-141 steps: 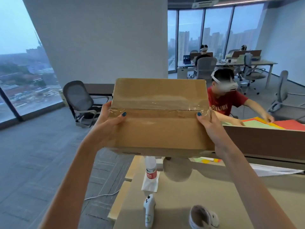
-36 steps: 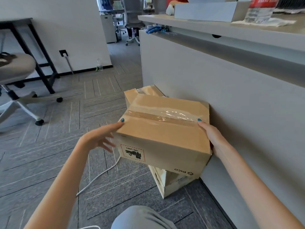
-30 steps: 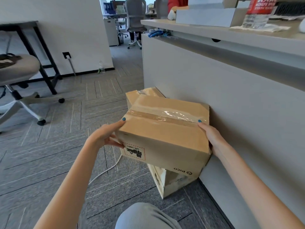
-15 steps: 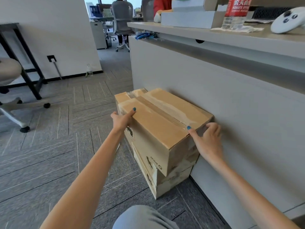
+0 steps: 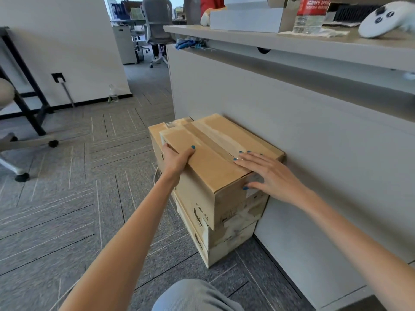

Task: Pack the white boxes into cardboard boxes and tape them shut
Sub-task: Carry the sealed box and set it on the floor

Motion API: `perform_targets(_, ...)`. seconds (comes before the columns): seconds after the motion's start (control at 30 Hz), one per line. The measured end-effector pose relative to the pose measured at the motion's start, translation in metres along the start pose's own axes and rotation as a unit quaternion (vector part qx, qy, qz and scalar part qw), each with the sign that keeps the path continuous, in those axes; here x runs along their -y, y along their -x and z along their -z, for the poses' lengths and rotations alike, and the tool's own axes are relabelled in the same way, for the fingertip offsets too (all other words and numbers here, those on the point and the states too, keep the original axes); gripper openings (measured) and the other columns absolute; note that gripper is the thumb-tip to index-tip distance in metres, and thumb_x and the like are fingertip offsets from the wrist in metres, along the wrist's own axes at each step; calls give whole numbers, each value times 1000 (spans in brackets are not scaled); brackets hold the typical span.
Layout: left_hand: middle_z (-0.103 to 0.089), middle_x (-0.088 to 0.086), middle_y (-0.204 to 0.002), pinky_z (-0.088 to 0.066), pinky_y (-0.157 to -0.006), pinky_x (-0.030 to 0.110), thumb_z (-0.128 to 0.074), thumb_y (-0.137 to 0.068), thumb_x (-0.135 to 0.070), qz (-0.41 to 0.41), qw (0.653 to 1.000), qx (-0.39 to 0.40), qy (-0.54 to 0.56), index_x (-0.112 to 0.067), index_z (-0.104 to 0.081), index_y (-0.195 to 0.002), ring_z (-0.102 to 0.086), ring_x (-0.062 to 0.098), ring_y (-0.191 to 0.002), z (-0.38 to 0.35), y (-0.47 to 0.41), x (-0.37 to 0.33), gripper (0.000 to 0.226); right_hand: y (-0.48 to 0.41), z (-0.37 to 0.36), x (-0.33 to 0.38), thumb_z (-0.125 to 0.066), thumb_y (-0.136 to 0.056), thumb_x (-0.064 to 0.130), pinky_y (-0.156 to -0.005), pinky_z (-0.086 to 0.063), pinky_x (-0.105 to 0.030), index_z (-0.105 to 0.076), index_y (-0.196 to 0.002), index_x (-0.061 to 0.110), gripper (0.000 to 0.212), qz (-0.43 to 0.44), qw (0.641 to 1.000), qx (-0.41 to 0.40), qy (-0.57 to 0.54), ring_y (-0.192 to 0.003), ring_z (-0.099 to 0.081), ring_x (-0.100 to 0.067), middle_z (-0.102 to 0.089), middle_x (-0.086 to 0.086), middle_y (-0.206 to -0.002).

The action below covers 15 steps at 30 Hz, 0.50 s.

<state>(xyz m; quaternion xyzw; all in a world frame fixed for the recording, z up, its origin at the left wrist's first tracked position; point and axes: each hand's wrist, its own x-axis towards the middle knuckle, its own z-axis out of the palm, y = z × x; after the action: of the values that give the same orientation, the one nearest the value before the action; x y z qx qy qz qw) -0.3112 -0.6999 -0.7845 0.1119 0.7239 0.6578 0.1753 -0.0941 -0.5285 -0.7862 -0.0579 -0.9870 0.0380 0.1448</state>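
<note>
A taped cardboard box [image 5: 208, 167] sits on top of another cardboard box [image 5: 226, 245] on the floor, against the desk's side panel. Clear tape runs along its top seam. My left hand [image 5: 177, 159] holds the box's left edge, thumb on top and fingers down the side. My right hand [image 5: 267, 173] rests flat on the box's near right corner with straight fingers. A third cardboard box [image 5: 157, 131] shows behind the stack. White boxes [image 5: 247, 19] lie on the desk above.
The grey desk panel [image 5: 314, 153] stands right of the stack. On the desk top are a water bottle [image 5: 311, 14] and a white controller [image 5: 386, 17]. A cable [image 5: 155, 176] lies on the carpet. An office chair base [image 5: 20, 151] is at left.
The taped box was carried from the desk down to the floor and set on the lower box. My right hand has moved from its end up onto the top corner.
</note>
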Motion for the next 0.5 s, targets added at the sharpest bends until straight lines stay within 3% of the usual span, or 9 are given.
perform_targets(0.1, -52, 4, -119, -40, -60, 24, -69, -88, -21, -9, 1000, 18, 7, -14, -26, -141, -54, 17, -96, -4, -7, -2, 68, -3, -6, 4, -66, -84, 44, -116, -28, -37, -34, -148, 32, 73, -1, 998, -42, 38, -143, -29, -13, -31, 7, -155)
perform_targets(0.27, -51, 2, -117, -40, -59, 23, -65, -91, -18, -10, 999, 30, 12, -14, -26, -142, -54, 12, -89, -6, -17, 0, 65, -5, -16, 5, -69, -79, 47, -108, -33, -35, -42, -144, 30, 72, 5, 994, -85, 73, -136, -42, -17, -44, 4, -148)
perform_targets(0.5, -52, 2, -119, -40, -59, 22, -62, -93, -17, -15, 999, 37, 13, -14, -27, -142, -54, 3, -84, -5, -23, 3, 60, -9, -17, 8, -67, -80, 45, -108, -26, -32, -41, -143, 30, 70, 4, 994, -95, 45, -136, -41, -16, -44, 5, -147)
